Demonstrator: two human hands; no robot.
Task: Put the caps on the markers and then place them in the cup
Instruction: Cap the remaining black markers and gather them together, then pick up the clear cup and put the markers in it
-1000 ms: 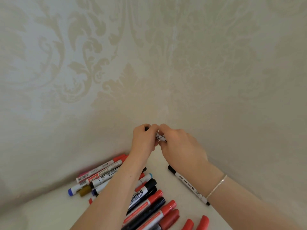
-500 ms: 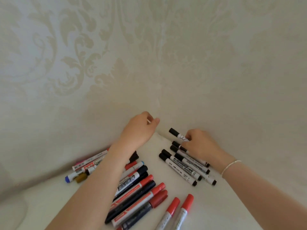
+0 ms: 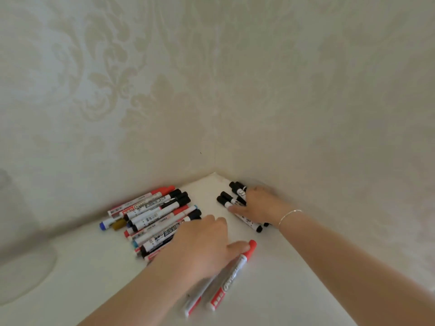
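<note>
I see a white tabletop [image 3: 270,290] set into a corner of patterned wallpaper [image 3: 164,90]. My left hand [image 3: 202,248] lies palm down across two red-capped markers [image 3: 231,276] that rest side by side on the tabletop; its thumb touches the nearer one just below the red cap, and the other fingers [image 3: 211,221] reach forward, loosely bent, over the edge of the mixed pile of markers [image 3: 153,216] to the left. I cannot tell whether the fingers clamp either marker or merely rest on it. My right hand [image 3: 259,205], a thin bracelet [image 3: 288,216] at its wrist, lies over the group of black-capped markers [image 3: 231,198] near the corner, with the thumb along their near side and the fingers curled over the far side, holding them together. The black caps project left of the hand; the tail ends show below the wrist. No cup can be made out with certainty.
</note>
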